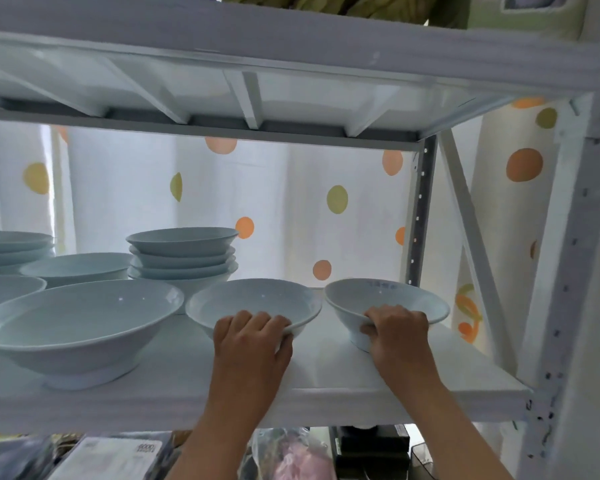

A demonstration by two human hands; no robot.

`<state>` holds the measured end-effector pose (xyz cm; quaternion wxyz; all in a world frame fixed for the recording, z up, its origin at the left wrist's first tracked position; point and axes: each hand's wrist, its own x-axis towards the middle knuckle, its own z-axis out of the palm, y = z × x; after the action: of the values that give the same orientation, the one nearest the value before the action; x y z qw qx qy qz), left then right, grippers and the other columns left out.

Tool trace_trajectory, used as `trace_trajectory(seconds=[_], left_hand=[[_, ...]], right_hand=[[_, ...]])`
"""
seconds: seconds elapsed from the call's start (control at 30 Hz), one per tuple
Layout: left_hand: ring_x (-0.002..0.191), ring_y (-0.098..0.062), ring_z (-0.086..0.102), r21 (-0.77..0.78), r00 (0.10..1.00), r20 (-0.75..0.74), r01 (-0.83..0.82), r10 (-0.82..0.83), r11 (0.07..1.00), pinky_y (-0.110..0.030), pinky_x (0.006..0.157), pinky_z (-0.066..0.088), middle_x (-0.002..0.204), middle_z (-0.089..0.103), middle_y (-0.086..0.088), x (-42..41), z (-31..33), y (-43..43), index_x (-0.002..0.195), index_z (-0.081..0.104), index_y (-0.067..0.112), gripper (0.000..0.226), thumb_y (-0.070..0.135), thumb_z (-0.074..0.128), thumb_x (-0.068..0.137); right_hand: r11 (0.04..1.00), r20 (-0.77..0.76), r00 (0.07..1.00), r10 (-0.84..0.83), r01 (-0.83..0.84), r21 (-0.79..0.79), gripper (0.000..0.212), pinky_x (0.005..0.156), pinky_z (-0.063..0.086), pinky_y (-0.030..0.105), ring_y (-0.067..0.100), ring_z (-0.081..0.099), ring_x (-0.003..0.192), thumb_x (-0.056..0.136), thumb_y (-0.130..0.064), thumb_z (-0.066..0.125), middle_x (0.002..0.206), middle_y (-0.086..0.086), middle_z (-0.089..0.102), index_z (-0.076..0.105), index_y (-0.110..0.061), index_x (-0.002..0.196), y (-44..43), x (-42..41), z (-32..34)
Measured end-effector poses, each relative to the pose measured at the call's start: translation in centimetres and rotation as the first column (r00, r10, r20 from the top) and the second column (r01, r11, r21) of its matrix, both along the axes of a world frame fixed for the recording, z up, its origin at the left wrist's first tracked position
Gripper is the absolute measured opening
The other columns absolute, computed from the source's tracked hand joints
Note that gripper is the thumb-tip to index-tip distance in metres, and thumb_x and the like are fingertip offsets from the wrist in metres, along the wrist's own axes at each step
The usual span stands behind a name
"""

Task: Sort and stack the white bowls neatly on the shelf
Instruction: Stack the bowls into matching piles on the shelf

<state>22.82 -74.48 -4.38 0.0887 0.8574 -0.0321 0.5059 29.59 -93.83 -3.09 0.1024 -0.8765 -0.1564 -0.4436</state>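
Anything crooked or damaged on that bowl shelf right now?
No chips or spills show. The rightmost bowl sits tilted, its rim dipping rightward, gripped by the right hand. The left hand grips the middle bowl, which looks level.

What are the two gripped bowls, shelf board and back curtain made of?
Middle bowl and right bowl: likely glazed ceramic, glossy white, small specular glints. Shelf board: matte white, painted; core material unclear. Curtain: thin fabric, backlit, folds, printed dots.
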Motion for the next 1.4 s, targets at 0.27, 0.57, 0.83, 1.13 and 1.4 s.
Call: trace_trajectory(seconds=[0.27,0.57,0.83,1.13,1.4], left_hand=[[0.067,-0.016,0.055,-0.026,0.997,-0.004,0.080,-0.080,0.996,-0.029,0.069,0.024,0.066,0.058,0.015,0.1,-0.2,0.9,0.072,0.063,0.030,0.020,0.037,0.046,0.078],[0.072,-0.013,0.055,-0.043,0.984,-0.040,0.172,-0.173,0.984,-0.027,0.071,0.023,0.070,0.061,0.016,0.8,-0.1,1.9,0.074,0.064,0.030,0.013,0.035,0.052,0.075],[0.102,-0.012,0.050,-0.242,0.908,0.139,0.417,-0.394,0.876,-0.025,0.094,0.038,0.103,0.060,0.011,-1.1,-0.4,3.7,0.102,0.064,0.028,0.023,0.032,0.059,0.079],[0.104,-0.015,0.052,-0.144,0.968,0.104,0.240,-0.227,0.960,-0.028,0.092,0.039,0.104,0.060,0.010,-4.3,-0.5,8.3,0.101,0.064,0.029,0.021,0.031,0.059,0.081],[0.102,-0.015,0.050,-0.045,0.998,0.066,0.022,-0.019,0.999,-0.030,0.095,0.032,0.099,0.064,0.009,-5.8,-0.8,11.2,0.101,0.066,0.030,0.026,0.036,0.054,0.078]], right_hand=[[0.986,0.213,0.976,0.048,-0.081,0.149,0.016,0.065,0.038,0.032,0.030,0.055,0.060,0.055,0.003,0.053,0.059,0.003,0.057,0.059,-0.011,0.062,0.0,0.0,-0.9],[0.929,0.484,0.828,0.282,-0.362,0.078,0.011,0.077,0.040,0.024,0.020,0.053,0.074,0.071,0.002,0.057,0.071,0.007,0.066,0.066,-0.004,0.076,3.0,-3.6,6.4],[0.823,0.278,0.816,0.507,-0.554,0.124,0.018,0.069,0.041,0.014,0.009,0.050,0.073,0.064,0.007,0.057,0.069,0.002,0.065,0.067,-0.007,0.070,8.6,-2.8,4.8],[0.827,0.092,0.841,0.533,-0.541,0.156,0.014,0.068,0.033,-0.001,-0.002,0.043,0.070,0.068,-0.002,0.057,0.067,-0.016,0.052,0.068,-0.012,0.067,10.4,-2.4,2.3],[0.828,-0.101,0.823,0.559,-0.551,0.099,0.019,0.065,0.035,0.006,0.002,0.046,0.062,0.073,0.003,0.059,0.062,-0.020,0.048,0.064,-0.015,0.067,9.8,-2.3,2.9]])
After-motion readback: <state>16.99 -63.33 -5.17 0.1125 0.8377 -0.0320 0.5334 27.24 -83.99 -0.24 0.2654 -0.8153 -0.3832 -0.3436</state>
